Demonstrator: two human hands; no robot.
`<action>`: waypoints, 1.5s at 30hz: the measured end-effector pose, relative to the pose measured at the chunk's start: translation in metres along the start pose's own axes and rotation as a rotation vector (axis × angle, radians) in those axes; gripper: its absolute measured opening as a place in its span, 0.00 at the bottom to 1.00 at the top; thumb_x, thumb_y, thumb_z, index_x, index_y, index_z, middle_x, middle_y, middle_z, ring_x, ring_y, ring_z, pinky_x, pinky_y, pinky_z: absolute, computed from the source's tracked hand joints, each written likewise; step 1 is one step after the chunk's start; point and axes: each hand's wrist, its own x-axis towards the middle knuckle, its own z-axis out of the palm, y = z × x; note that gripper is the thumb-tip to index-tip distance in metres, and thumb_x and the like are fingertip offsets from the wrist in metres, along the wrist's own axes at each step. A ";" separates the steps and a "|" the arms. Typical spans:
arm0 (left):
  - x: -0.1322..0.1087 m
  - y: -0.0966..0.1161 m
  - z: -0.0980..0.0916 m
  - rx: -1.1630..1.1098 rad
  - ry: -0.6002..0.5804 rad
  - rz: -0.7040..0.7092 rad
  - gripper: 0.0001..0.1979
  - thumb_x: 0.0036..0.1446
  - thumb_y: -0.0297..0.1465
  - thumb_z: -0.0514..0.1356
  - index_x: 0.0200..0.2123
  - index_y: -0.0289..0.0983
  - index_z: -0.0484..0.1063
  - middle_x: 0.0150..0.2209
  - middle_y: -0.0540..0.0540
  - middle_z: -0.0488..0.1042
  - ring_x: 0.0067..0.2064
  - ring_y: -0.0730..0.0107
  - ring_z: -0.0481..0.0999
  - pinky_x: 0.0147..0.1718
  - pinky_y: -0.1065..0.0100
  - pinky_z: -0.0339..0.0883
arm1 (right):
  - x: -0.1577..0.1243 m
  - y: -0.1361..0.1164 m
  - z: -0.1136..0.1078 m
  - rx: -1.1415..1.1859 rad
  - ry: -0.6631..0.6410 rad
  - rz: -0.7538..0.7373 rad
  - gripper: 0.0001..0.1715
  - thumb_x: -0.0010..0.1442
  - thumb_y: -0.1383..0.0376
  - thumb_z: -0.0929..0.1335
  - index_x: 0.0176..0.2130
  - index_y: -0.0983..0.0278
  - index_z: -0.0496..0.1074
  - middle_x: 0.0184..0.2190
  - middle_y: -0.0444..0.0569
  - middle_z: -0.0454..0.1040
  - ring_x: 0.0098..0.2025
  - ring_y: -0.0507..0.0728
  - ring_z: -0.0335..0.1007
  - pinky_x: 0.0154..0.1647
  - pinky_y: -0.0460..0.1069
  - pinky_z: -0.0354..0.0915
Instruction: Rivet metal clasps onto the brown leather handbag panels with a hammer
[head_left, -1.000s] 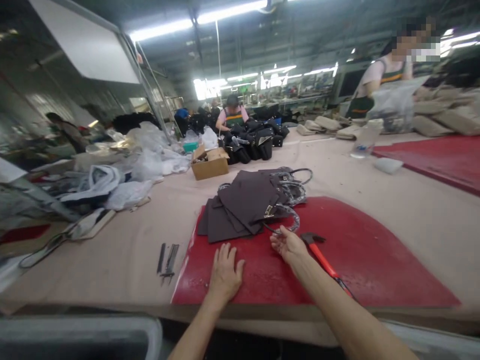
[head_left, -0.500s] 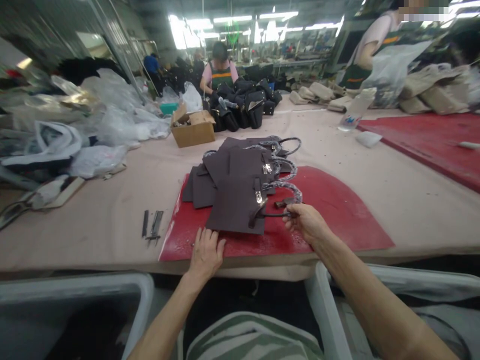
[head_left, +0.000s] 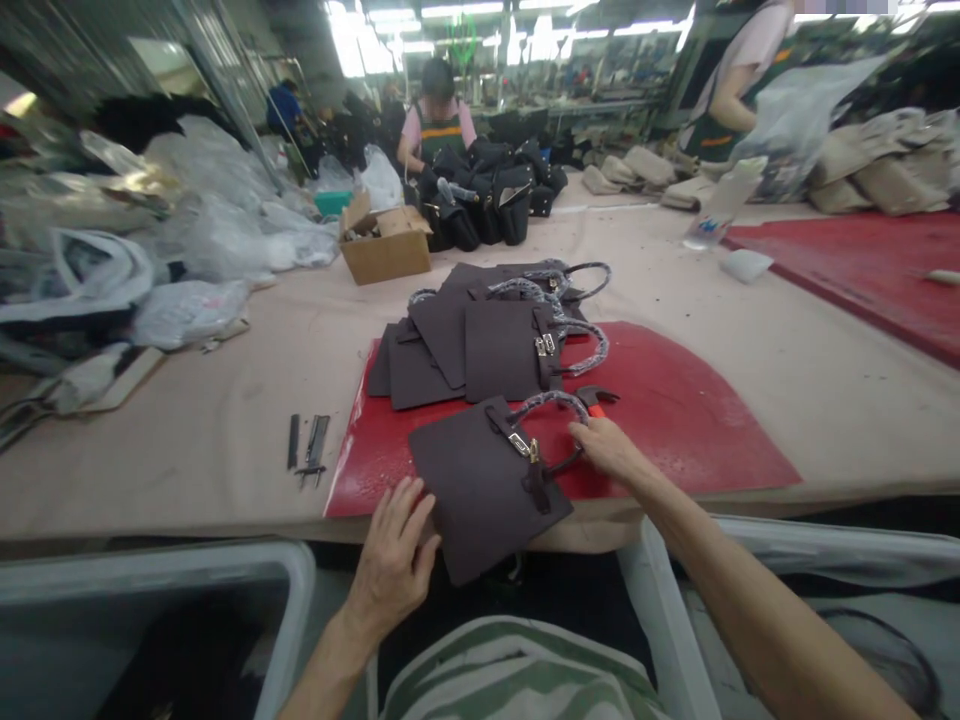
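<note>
A dark brown handbag [head_left: 480, 490] lies turned at an angle, its lower corner out past the table's front edge. My right hand [head_left: 609, 447] is closed around its handle, which is partly wrapped in clear plastic. Metal clasp parts [head_left: 519, 443] show near the handle side. My left hand [head_left: 396, 555] has its fingers stretched out beside the bag's left edge; whether the fingertips touch it I cannot tell. Just beyond my right hand, a claw hammer [head_left: 596, 395] with some orange on it rests on the red mat [head_left: 675, 420]. Several similar brown handbags [head_left: 510, 350] lie stacked behind.
Metal tools [head_left: 313, 450] lie left of the mat. A cardboard box [head_left: 386, 255], black bags [head_left: 487, 200] and plastic wrapping [head_left: 217, 220] stand farther back. Grey bins [head_left: 292, 580] sit below the table edge. A co-worker [head_left: 437, 125] stands across the table.
The handbag has come off the stack towards me and turned, with my right hand on its handle. The hammer now shows more. My left hand has moved slightly down and nearer.
</note>
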 end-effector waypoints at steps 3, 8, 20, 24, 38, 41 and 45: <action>0.017 0.009 -0.007 -0.016 -0.250 0.157 0.30 0.60 0.33 0.61 0.65 0.38 0.61 0.71 0.38 0.56 0.73 0.49 0.51 0.70 0.41 0.50 | 0.027 -0.024 -0.004 -0.180 0.021 -0.106 0.14 0.62 0.61 0.70 0.28 0.66 0.72 0.31 0.56 0.77 0.40 0.59 0.76 0.41 0.49 0.68; 0.038 0.027 -0.001 -0.010 -0.468 0.311 0.37 0.56 0.35 0.65 0.68 0.39 0.58 0.72 0.37 0.53 0.74 0.49 0.50 0.71 0.42 0.44 | 0.044 -0.059 0.006 -0.356 0.071 -0.275 0.18 0.65 0.54 0.71 0.39 0.68 0.74 0.39 0.51 0.77 0.42 0.57 0.75 0.48 0.56 0.71; 0.051 0.100 0.034 -0.014 -0.576 0.339 0.43 0.60 0.41 0.61 0.71 0.29 0.48 0.73 0.27 0.46 0.73 0.33 0.42 0.67 0.31 0.37 | 0.027 -0.049 0.042 -0.626 0.099 -0.606 0.13 0.68 0.68 0.63 0.49 0.70 0.72 0.45 0.62 0.76 0.45 0.64 0.72 0.46 0.54 0.64; 0.049 0.106 0.037 0.003 -0.558 0.338 0.43 0.61 0.42 0.61 0.71 0.29 0.49 0.72 0.26 0.46 0.73 0.33 0.44 0.67 0.31 0.39 | 0.002 -0.043 0.040 -0.633 0.198 -0.712 0.23 0.69 0.68 0.59 0.61 0.69 0.65 0.59 0.65 0.67 0.56 0.69 0.65 0.55 0.61 0.61; 0.043 0.117 0.051 0.024 -0.443 0.353 0.37 0.64 0.41 0.58 0.69 0.29 0.54 0.65 0.32 0.63 0.64 0.37 0.62 0.63 0.36 0.52 | -0.039 -0.011 0.088 -0.502 -0.081 -0.937 0.50 0.56 0.53 0.74 0.69 0.69 0.58 0.68 0.65 0.59 0.69 0.73 0.53 0.68 0.70 0.51; 0.043 0.120 0.051 0.019 -0.405 0.396 0.33 0.67 0.38 0.54 0.69 0.27 0.55 0.65 0.33 0.64 0.64 0.40 0.62 0.64 0.38 0.52 | -0.036 -0.006 0.082 -0.508 -0.091 -0.969 0.46 0.58 0.54 0.73 0.69 0.67 0.59 0.67 0.63 0.61 0.68 0.71 0.56 0.68 0.68 0.53; 0.044 0.120 0.050 -0.050 -0.359 0.411 0.29 0.67 0.36 0.54 0.67 0.28 0.58 0.64 0.34 0.65 0.63 0.42 0.63 0.65 0.40 0.51 | -0.038 -0.004 0.081 -0.540 -0.060 -0.977 0.42 0.61 0.55 0.71 0.68 0.67 0.61 0.67 0.62 0.62 0.67 0.70 0.57 0.67 0.66 0.54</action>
